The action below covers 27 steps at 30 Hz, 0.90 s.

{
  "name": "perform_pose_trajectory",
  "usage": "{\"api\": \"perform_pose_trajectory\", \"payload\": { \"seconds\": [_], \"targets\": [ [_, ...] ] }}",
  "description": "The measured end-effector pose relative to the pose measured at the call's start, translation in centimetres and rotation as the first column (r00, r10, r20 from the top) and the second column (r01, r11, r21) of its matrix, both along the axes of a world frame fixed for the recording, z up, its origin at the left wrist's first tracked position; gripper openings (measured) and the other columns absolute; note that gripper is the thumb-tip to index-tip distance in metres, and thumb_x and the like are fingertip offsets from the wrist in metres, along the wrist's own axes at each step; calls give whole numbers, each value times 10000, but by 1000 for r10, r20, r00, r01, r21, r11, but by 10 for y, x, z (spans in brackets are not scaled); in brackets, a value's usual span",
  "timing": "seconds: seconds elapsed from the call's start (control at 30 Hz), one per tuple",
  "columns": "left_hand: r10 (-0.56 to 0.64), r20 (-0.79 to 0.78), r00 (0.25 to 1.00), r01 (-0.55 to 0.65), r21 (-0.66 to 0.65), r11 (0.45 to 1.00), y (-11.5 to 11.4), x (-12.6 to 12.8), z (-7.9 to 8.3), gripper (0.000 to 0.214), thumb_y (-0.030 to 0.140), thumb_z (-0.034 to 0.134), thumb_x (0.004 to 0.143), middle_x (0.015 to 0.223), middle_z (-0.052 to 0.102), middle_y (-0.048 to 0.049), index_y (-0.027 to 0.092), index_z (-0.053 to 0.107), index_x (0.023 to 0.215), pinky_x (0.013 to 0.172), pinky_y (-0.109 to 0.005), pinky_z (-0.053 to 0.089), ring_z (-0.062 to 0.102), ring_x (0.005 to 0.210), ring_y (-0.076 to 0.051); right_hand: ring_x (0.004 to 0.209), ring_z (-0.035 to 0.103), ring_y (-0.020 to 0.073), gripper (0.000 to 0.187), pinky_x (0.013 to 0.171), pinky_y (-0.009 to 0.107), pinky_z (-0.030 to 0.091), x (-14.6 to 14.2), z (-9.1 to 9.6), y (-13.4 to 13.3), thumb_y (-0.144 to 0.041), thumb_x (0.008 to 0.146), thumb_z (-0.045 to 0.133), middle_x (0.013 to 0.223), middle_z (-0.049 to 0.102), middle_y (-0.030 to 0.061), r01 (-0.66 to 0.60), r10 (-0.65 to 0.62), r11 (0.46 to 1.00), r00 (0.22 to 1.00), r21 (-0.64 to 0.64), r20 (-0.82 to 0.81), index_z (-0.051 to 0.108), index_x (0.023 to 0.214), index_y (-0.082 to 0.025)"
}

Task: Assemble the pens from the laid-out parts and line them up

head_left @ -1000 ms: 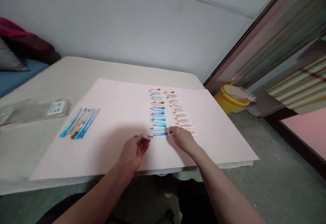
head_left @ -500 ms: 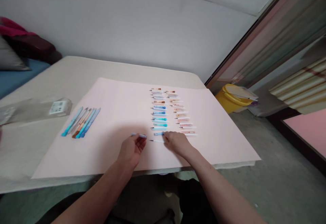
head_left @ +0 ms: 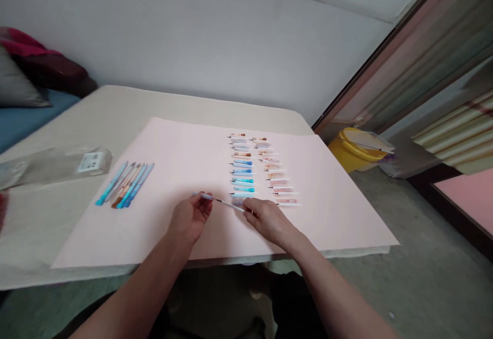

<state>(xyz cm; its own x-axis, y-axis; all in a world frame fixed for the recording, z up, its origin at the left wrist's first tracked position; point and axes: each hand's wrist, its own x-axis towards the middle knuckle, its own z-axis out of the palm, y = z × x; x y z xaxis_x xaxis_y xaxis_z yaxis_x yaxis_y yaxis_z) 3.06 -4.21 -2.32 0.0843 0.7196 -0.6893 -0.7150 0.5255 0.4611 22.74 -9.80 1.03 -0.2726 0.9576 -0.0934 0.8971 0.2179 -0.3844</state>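
My left hand (head_left: 188, 217) pinches a pale blue pen barrel (head_left: 207, 196) between thumb and fingers, just above the pink sheet (head_left: 169, 159). In the fingers of my right hand (head_left: 269, 219) is a thin white pen refill (head_left: 230, 205), its dark tip pointing left. That tip meets or nearly meets the barrel's right end; I cannot tell whether it is inside. Behind the refill lies a blue pen part (head_left: 238, 201), partly covered by my right hand. Two columns of taken-apart pens, such as a turquoise pen part (head_left: 243, 181), stretch away beyond my hands.
Several whole pens (head_left: 125, 187) lie side by side on the sheet's left. A clear plastic bag (head_left: 57, 168) with a white label rests on the cream table cover (head_left: 127, 100). Past the table's right side stands a yellow bucket (head_left: 344, 154); a wall (head_left: 200, 36) rises behind.
My right hand has picked the white refill up off the sheet and brought its tip to the barrel. My left hand has shifted slightly left and away from me with the barrel.
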Motion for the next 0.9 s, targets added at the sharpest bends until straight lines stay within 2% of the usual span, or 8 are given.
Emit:
{"api": "perform_pose_trajectory", "payload": {
  "seconds": [0.27, 0.5, 0.63, 0.77, 0.9],
  "targets": [
    [-23, -26, 999, 24, 37, 999, -2, 2, 1, 63, 56, 535, 779, 758, 629, -85, 100, 580, 773, 547, -204, 520, 624, 659, -128, 686, 512, 122, 144, 598, 211, 300, -2, -7, 0, -168, 857, 436, 787, 607, 12, -8, 7, 998, 1000, 64, 9, 577, 868, -194],
    [-6, -179, 984, 44, 210, 977, -5, 3, 4, 62, 89, 562, 776, 779, 644, -78, 134, 576, 816, 568, -208, 502, 628, 678, -128, 694, 523, 121, 152, 607, 209, 309, -5, -3, -2, -168, 859, 429, 811, 614, 13, 17, -19, 998, 1000, 55, 23, 577, 871, -201],
    [-15, -254, 967, 74, 227, 971, -7, 5, 9, 75, 123, 586, 769, 791, 652, -69, 150, 577, 838, 585, -211, 493, 627, 679, -122, 679, 527, 118, 153, 601, 207, 311, -7, -4, -2, -193, 869, 421, 797, 617, 8, 25, -28, 996, 999, 81, 34, 568, 829, -200],
    [-50, -232, 971, 103, 222, 970, -11, 9, 8, 55, 128, 581, 777, 789, 653, -71, 151, 570, 826, 589, -220, 496, 625, 670, -123, 687, 539, 125, 146, 611, 214, 314, -9, -6, -2, -203, 866, 426, 799, 631, 8, 21, -26, 994, 998, 103, 54, 571, 845, -202],
    [-45, -184, 982, 84, 207, 975, -12, 12, 5, 40, 109, 570, 785, 793, 650, -80, 142, 553, 771, 595, -226, 508, 624, 672, -124, 698, 554, 131, 156, 616, 220, 315, -10, -8, -3, -225, 874, 424, 815, 644, 16, 29, -36, 994, 997, 104, 69, 578, 863, -200]
  ]
}}
